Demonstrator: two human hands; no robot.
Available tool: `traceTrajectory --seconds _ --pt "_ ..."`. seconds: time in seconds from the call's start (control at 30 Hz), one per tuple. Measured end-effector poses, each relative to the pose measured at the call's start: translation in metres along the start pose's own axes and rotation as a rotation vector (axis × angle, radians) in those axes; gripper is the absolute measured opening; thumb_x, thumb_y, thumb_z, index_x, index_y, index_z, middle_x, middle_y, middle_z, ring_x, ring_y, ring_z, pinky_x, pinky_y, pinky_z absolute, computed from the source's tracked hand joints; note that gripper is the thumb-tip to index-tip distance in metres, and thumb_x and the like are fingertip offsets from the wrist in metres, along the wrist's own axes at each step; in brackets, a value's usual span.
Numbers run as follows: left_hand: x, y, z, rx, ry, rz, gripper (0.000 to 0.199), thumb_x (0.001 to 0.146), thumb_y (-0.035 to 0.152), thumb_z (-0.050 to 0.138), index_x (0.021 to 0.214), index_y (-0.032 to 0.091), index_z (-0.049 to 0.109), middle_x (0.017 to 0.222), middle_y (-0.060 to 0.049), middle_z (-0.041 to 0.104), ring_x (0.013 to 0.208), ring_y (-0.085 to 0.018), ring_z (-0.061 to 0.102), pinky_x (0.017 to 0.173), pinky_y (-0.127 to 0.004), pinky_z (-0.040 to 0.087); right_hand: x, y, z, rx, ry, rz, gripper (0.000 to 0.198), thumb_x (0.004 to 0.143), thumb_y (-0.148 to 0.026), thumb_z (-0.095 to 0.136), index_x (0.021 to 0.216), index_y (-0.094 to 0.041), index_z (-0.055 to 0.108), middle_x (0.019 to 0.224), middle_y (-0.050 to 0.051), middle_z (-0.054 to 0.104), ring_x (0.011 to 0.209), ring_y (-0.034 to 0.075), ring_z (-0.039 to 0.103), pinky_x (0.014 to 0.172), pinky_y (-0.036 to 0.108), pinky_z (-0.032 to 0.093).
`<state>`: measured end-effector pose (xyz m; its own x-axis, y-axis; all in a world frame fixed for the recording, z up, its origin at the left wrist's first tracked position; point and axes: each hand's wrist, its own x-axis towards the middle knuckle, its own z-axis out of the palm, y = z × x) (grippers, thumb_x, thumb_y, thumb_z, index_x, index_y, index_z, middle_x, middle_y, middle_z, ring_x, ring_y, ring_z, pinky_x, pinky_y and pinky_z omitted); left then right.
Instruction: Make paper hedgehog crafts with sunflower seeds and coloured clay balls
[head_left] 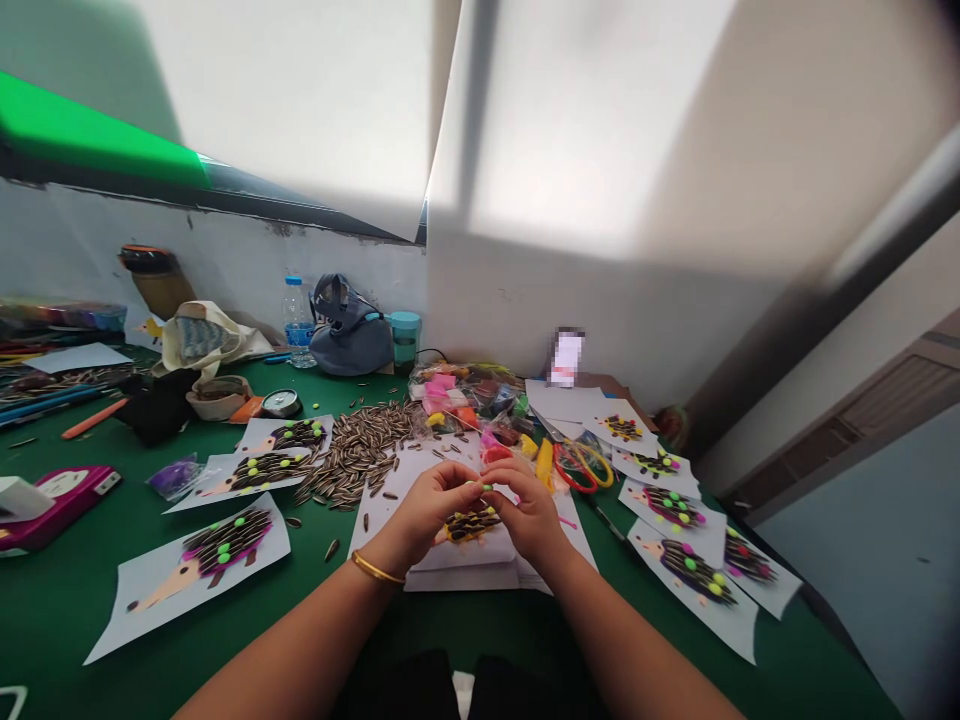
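My left hand (435,510), with a gold bangle at the wrist, and my right hand (531,512) meet over the middle of the table. Their fingertips are closed together on a small bit of green modelling clay (487,488). Right below them lies a hedgehog picture (474,524) with sunflower-seed spines on a yellow body, partly hidden by my hands. It rests on white paper sheets (461,574). A heap of striped sunflower seeds (367,445) spreads to the left of the paper. Bags of coloured clay (450,392) lie just beyond.
Red- and yellow-handled scissors (581,468) and a dark pen (609,520) lie right of the paper. Seed-hedgehog cards with clay dots flank both sides, such as a left card (255,575) and a right card (739,625). A water bottle (298,330) and a phone (567,358) stand behind.
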<state>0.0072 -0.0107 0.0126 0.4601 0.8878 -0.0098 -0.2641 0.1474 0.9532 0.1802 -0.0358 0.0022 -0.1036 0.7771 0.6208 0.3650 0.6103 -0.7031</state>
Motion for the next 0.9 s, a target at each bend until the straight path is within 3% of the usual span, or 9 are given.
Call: traceTrajectory --seconds 0.17,0.33,0.47,0.57,0.7,0.9 --pt "0.001 -0.002 -0.004 -0.009 0.019 0.043 0.03 0.068 0.032 0.082 0.087 0.017 0.064 0.081 0.0 0.063 0.072 -0.011 0.057 0.068 -0.023 0.045 0.0 0.002 -0.002 0.051 -0.043 0.096 0.034 0.083 -0.049 0.067 0.107 -0.025 0.068 0.105 0.007 0.067 0.099 0.023 0.062 0.083 0.037 0.051" --pt "-0.001 0.002 -0.001 -0.01 -0.026 0.052 0.031 0.068 0.033 0.082 0.085 0.016 0.063 0.08 0.0 0.061 0.072 -0.011 0.056 0.067 -0.023 0.044 0.001 0.003 -0.001 0.033 -0.026 0.115 0.024 0.087 -0.045 0.062 0.093 -0.023 0.069 0.088 0.005 0.067 0.081 0.02 0.06 0.071 0.033 0.049" --pt "0.001 0.0 -0.001 0.043 0.016 0.107 0.036 0.065 0.033 0.083 0.091 0.019 0.062 0.083 0.001 0.061 0.076 -0.013 0.057 0.07 -0.024 0.045 0.0 0.003 0.002 0.007 0.003 0.119 0.019 0.088 -0.041 0.062 0.085 -0.022 0.066 0.082 0.003 0.064 0.075 0.019 0.057 0.068 0.032 0.047" --pt "0.004 -0.003 -0.003 0.246 0.038 0.179 0.038 0.068 0.033 0.081 0.101 0.021 0.067 0.084 -0.001 0.062 0.081 -0.017 0.057 0.075 -0.028 0.045 -0.002 0.004 0.004 0.005 0.024 0.1 0.018 0.089 -0.039 0.058 0.086 -0.023 0.064 0.084 0.004 0.064 0.077 0.019 0.058 0.07 0.033 0.048" --pt "0.006 -0.003 -0.006 0.586 0.053 0.348 0.018 0.078 0.035 0.071 0.092 0.023 0.074 0.089 -0.005 0.064 0.088 -0.021 0.057 0.08 -0.031 0.043 -0.003 0.007 0.006 -0.018 0.046 0.136 0.016 0.089 -0.037 0.057 0.087 -0.023 0.064 0.085 0.004 0.065 0.079 0.02 0.059 0.073 0.034 0.049" --pt "0.003 -0.007 -0.006 0.703 0.12 0.424 0.012 0.084 0.031 0.063 0.092 0.023 0.068 0.09 -0.004 0.063 0.083 -0.019 0.055 0.072 -0.028 0.041 -0.004 0.009 0.009 -0.02 0.029 0.17 0.014 0.086 -0.029 0.062 0.098 -0.022 0.065 0.092 0.004 0.067 0.082 0.019 0.061 0.074 0.033 0.05"
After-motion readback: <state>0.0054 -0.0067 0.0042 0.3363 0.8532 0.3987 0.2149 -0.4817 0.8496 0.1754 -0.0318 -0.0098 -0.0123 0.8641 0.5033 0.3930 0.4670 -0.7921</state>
